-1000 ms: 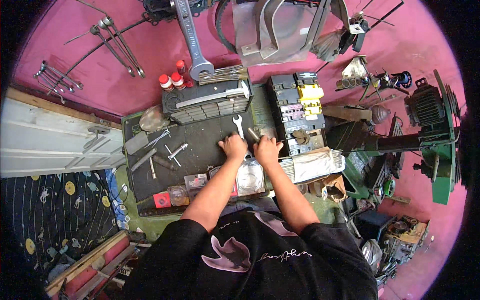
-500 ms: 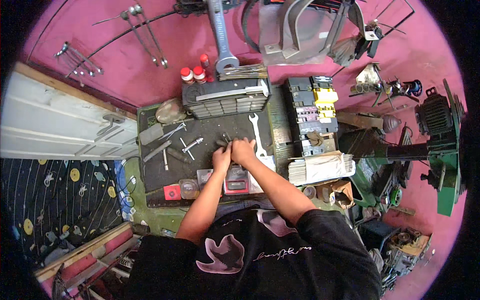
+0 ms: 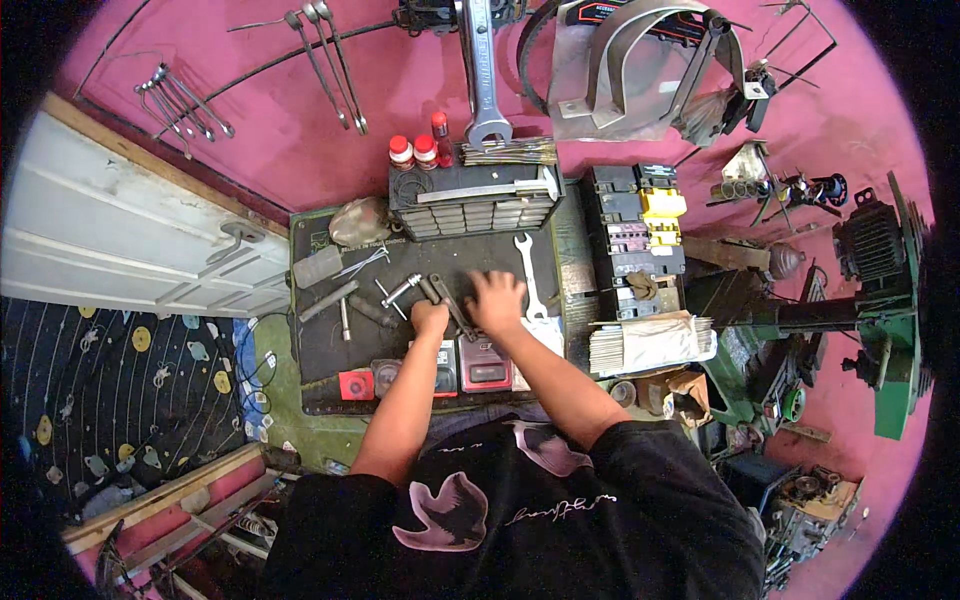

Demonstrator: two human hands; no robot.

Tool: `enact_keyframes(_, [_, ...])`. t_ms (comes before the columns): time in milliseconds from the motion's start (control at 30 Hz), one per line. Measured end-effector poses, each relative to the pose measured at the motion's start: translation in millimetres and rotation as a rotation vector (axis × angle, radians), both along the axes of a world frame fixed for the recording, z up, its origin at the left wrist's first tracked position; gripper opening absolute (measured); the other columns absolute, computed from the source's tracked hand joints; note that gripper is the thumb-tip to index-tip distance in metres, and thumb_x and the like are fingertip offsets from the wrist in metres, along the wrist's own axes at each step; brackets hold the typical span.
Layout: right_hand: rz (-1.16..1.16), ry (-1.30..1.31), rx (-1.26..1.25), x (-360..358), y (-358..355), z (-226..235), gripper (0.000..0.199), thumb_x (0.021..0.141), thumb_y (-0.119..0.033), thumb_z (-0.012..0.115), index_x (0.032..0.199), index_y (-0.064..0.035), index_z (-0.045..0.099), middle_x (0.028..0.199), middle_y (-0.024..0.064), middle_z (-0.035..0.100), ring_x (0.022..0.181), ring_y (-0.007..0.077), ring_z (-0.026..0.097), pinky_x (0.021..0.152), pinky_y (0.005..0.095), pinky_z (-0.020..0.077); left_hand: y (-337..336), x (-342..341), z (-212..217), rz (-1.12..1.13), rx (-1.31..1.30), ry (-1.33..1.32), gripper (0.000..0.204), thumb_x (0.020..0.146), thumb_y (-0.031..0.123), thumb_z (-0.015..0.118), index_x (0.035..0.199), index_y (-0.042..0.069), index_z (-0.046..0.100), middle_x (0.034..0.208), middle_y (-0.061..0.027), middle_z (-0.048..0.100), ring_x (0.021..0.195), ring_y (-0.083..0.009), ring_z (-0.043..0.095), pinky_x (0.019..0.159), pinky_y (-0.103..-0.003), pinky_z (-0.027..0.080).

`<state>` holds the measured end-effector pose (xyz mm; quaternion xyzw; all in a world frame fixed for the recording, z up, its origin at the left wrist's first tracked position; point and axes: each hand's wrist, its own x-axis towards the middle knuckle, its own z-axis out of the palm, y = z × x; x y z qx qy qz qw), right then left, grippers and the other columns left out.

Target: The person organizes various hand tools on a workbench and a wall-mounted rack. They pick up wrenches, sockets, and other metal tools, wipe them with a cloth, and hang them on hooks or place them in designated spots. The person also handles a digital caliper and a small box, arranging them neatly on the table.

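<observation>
On the dark work mat [image 3: 440, 258], my left hand [image 3: 430, 319] is closed around the lower end of a dark rod-like tool [image 3: 428, 289], whose exact kind I cannot make out. My right hand [image 3: 497, 302] lies on the mat with its fingers spread, holding nothing. Between the hands rests a dark, flat wrench-like tool [image 3: 452, 303], close to my right thumb. A T-handle wrench [image 3: 402, 290] lies just left of my left hand. Farther right is an open-end wrench [image 3: 526, 272], apart from my right fingers.
A small drawer cabinet [image 3: 480, 217] carries a caliper [image 3: 490, 190] and red-capped bottles [image 3: 401, 153]. Black and yellow electrical parts [image 3: 637, 225] stand to its right. Along the mat's near edge sit a red case [image 3: 485, 365] and small boxes. A white door [image 3: 130, 220] borders the left side.
My hands were together over the dark tools; now they are apart, the right one opened flat and the left one lower left. The whole view has shifted slightly.
</observation>
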<state>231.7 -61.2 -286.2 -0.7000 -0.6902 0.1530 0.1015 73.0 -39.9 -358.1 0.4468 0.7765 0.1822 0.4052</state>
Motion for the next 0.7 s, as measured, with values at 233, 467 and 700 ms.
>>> enact_keyframes(233, [-0.407,-0.211,-0.053,74.1,-22.6,-36.5,0.054,0.086,-0.037,0.069,0.134,-0.0162,0.054,0.110,0.0123,0.064,0.111,0.0310,0.055,0.098,0.0552,0.0324,1.7,-0.9,-49.3,-0.003,0.162,-0.005,0.031,0.083,0.029,0.075,0.087,-0.002,0.073,0.087,-0.0245,0.071,0.088,-0.0429,0.068,0.078,-0.046,0.051])
enact_keyframes(467, [-0.465,-0.176,-0.030,75.1,-25.3,-44.8,0.049,0.089,-0.035,0.066,0.133,-0.0159,0.059,0.107,0.0118,0.066,0.109,0.0304,0.056,0.097,0.0540,0.0335,17.6,26.4,-7.7,-0.053,0.144,-0.060,0.024,0.086,0.023,0.075,0.089,-0.001,0.073,0.083,-0.0175,0.073,0.078,-0.0300,0.069,0.073,-0.042,0.048])
enact_keyframes(700, [-0.441,-0.278,0.138,67.2,-17.7,-32.1,0.051,0.089,-0.043,0.065,0.129,-0.0113,0.061,0.109,0.0113,0.066,0.110,0.0321,0.054,0.093,0.0525,0.0356,31.4,31.1,4.2,-0.156,0.095,0.112,0.026,0.083,0.030,0.074,0.088,0.005,0.074,0.087,-0.0209,0.072,0.087,-0.0421,0.068,0.079,-0.048,0.052])
